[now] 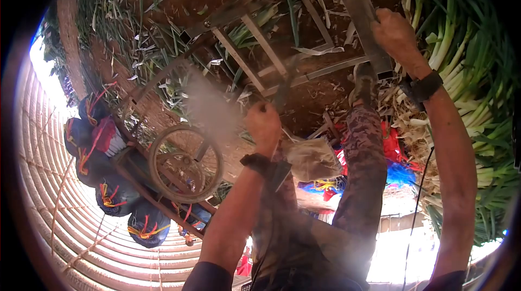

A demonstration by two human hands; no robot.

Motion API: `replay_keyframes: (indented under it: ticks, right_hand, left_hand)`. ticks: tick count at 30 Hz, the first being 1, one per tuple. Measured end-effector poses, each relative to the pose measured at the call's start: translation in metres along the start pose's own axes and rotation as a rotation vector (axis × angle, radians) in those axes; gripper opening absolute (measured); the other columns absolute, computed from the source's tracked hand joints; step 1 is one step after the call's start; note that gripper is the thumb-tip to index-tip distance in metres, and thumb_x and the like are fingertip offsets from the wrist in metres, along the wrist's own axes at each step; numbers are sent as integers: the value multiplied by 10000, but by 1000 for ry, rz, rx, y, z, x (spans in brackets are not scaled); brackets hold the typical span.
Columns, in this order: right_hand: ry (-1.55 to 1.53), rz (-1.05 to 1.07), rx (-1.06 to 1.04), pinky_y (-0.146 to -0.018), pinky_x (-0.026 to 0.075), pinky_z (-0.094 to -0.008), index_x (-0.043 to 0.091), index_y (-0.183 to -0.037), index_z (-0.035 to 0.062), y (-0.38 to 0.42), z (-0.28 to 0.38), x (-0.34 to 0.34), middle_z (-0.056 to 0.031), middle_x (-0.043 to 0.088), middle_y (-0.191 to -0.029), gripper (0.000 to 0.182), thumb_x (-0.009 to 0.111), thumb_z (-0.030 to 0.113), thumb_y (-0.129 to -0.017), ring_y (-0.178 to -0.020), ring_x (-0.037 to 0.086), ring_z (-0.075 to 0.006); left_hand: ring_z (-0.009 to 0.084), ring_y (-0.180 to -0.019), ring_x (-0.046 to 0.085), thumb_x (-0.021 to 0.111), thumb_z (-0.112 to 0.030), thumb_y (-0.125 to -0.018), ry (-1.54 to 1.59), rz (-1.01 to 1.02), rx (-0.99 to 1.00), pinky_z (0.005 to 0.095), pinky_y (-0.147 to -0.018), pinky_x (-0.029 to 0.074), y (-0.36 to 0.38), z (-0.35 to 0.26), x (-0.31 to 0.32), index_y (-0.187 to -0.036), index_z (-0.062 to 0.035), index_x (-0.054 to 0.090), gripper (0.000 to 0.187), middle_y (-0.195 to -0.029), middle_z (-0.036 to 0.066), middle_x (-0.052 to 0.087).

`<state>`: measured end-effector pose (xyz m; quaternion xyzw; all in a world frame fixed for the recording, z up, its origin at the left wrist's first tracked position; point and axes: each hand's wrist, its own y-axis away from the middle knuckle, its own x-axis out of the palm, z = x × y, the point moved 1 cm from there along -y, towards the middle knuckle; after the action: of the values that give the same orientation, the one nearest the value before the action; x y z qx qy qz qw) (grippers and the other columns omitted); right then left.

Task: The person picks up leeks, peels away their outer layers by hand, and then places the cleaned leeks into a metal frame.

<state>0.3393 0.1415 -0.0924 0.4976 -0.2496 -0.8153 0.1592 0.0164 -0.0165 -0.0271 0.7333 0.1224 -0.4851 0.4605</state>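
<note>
A metal frame point(260, 52) with crossbars stands over the brown soil at the upper middle. My right hand point(393, 33) is closed round the edge of its wide flat beam point(358, 17). Below the frame's lower corner, my left hand point(264, 125) is a fist turned toward the frame; a blurred patch hides part of what lies beside it, and I cannot make out what its fingers hold. Both wrists wear dark bands. A spoked wheel point(185, 163) is to the left of my left hand.
Long green onions or leeks point(467, 68) are heaped along the right, with loose leaves at the upper left. Dark filled bundles point(116, 196) with coloured ties rest by a metal rack at the left. My shod foot point(363, 82) is beneath the frame, near a pale sack point(312, 159).
</note>
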Motion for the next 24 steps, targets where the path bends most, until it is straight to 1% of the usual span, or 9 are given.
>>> replay_keyframes:
  ticks: [6,9,11,14,15,19,21,22,24]
  right_hand:
    - [-35,-20,-58,-756,513,-512,626,-834,43,4,6,7,-218,676,-848,161,539,178,-826,-854,646,-435]
    - [-50,-83,-157,-724,515,-505,610,-800,37,8,5,4,-220,671,-823,139,540,153,-829,-828,649,-426]
    - [-34,-211,-249,-671,524,-494,613,-775,29,12,1,9,-224,666,-789,134,533,120,-832,-780,658,-409]
    - [-60,-192,-329,-642,529,-499,632,-789,24,17,-5,13,-228,664,-771,140,531,113,-829,-747,660,-409]
    - [-75,-212,-334,-630,536,-502,642,-792,27,15,-7,14,-209,665,-737,138,524,89,-824,-723,664,-410]
    - [-82,-177,-275,-670,548,-481,671,-903,15,12,-16,23,-226,683,-876,187,552,153,-864,-810,674,-401]
    - [-36,-253,-595,-743,552,-437,655,-1123,5,20,-27,24,-240,657,-1092,357,584,283,-912,-906,670,-356]
    - [-21,-248,-575,-743,552,-437,655,-1123,5,31,-38,23,-240,657,-1092,357,584,283,-912,-906,670,-356]
    - [-802,-9,-248,-812,540,-379,561,-1320,13,66,-69,17,-208,597,-1239,554,604,398,-925,-962,647,-280]
  left_hand:
    - [412,-856,660,566,-235,-848,-78,24,-1,458,-776,499,8,-15,-12,-916,7,717,293,-888,238,689]
    - [376,-831,662,558,-221,-865,-117,32,162,440,-735,500,13,-27,-19,-941,5,709,282,-862,220,693]
    - [263,-646,694,598,-158,-854,-12,53,29,385,-597,536,16,-33,-21,-955,67,711,271,-816,183,701]
    - [269,-646,694,622,-181,-850,64,148,-47,377,-607,548,1,-7,-17,-954,66,714,284,-851,183,713]
    - [273,-677,699,644,-208,-846,-156,122,327,364,-613,565,-10,21,-12,-981,68,716,316,-863,179,718]
    - [269,-744,706,653,-220,-844,-537,103,749,357,-615,578,27,-27,-33,-1021,71,711,345,-879,180,715]
    - [262,-741,688,652,-209,-838,-305,40,264,368,-603,577,-8,-8,-19,-1027,65,705,337,-878,173,708]
    - [258,-740,679,652,-204,-836,-189,16,17,374,-597,577,-14,-10,-17,-1031,62,701,334,-877,169,704]
    - [255,-690,655,636,-188,-848,265,157,-176,380,-581,577,-10,-13,-14,-1028,36,665,288,-881,147,677]
